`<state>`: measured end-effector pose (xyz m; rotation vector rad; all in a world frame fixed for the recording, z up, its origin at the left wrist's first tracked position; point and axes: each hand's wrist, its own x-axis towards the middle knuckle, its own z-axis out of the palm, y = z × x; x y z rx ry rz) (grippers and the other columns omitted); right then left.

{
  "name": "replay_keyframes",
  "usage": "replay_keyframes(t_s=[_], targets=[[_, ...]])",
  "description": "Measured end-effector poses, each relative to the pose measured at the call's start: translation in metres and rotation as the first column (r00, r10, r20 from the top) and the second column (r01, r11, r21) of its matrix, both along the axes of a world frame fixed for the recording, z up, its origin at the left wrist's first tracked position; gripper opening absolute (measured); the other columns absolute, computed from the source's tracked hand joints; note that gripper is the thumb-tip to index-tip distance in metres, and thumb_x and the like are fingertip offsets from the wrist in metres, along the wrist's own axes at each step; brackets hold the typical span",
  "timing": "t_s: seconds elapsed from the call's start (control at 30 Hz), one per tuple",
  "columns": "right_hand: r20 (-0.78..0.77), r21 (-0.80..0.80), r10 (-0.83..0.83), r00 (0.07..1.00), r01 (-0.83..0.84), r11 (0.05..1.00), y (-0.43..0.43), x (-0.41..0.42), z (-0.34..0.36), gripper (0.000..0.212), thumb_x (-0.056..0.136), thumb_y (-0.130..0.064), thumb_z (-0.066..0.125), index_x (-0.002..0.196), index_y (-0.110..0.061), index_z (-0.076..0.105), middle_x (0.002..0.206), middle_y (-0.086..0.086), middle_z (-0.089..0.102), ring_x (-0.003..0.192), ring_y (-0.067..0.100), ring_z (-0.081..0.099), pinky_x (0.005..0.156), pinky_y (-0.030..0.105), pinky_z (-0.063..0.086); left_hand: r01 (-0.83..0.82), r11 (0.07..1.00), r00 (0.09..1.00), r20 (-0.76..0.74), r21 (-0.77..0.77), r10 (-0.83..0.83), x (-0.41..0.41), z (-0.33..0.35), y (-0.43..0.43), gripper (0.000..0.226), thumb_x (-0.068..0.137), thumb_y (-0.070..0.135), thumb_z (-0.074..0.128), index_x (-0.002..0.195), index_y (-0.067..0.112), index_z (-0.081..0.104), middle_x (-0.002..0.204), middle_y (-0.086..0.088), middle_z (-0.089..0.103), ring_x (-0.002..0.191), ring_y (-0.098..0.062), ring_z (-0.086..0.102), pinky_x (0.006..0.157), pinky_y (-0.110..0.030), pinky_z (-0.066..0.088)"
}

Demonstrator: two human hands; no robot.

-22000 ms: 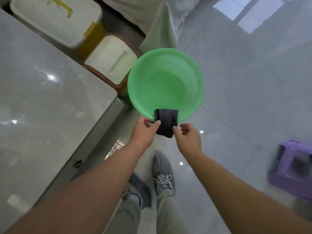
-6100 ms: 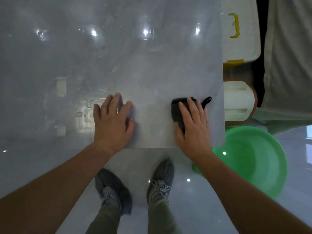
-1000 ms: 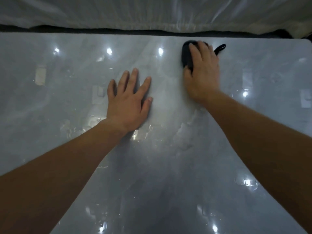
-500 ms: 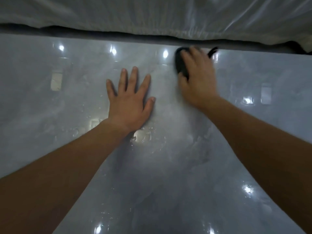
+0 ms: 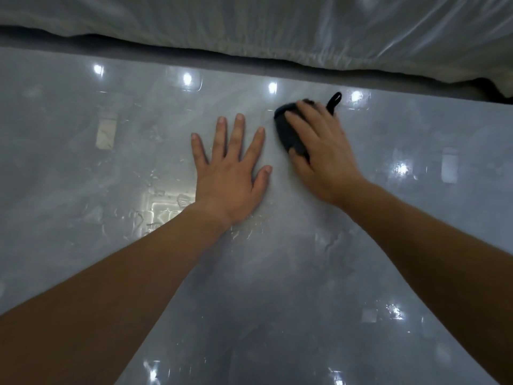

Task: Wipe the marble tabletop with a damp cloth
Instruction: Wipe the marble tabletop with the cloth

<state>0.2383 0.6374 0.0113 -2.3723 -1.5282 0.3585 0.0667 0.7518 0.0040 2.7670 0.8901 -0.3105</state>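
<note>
The grey marble tabletop [image 5: 83,168] fills most of the view and shines with wet streaks and light reflections. A dark folded cloth [image 5: 288,132] lies on it near the far edge, with a small loop [image 5: 334,100] sticking out behind it. My right hand [image 5: 322,151] presses flat on the cloth, fingers spread over it. My left hand [image 5: 230,173] rests palm down on the bare marble just left of the cloth, fingers apart, holding nothing.
Beyond the table's far edge hangs a pale, shiny sheet of fabric or plastic [image 5: 305,29], with a dark gap [image 5: 194,52] under it. Water droplets and smears [image 5: 155,207] sit on the marble by my left wrist.
My right hand has drawn the cloth back from the far edge toward me and slightly rightward. My left hand stays planted in the same spot.
</note>
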Motion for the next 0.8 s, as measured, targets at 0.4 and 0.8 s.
replay_keyframes(t_s=[0.4,0.8], targets=[[0.023,0.033,-0.217,0.976,0.216,0.976,0.054,0.001,0.0,0.067,0.09,-0.036,0.043,0.154,-0.017,0.039,0.162,0.012,0.033,0.15,0.04,0.025,0.122,0.057,0.02,-0.065,0.997,0.998,-0.004,-0.035,0.065,-0.048,0.013,0.016,0.068,0.101,0.058,0.024,0.16,0.032,0.003,0.169,-0.009,-0.012,0.154,-0.032,-0.016,0.12,-0.062,-0.007],[0.029,0.058,-0.236,0.971,0.234,0.971,0.039,-0.013,0.002,0.065,0.088,-0.03,0.045,0.15,-0.012,0.043,0.158,0.015,0.038,0.148,0.039,0.031,0.12,0.057,0.023,-0.033,0.996,0.991,0.13,-0.087,0.044,-0.068,0.014,0.02,0.065,0.101,0.046,0.029,0.16,0.02,0.018,0.169,-0.014,0.001,0.156,-0.029,-0.005,0.123,-0.052,-0.007]])
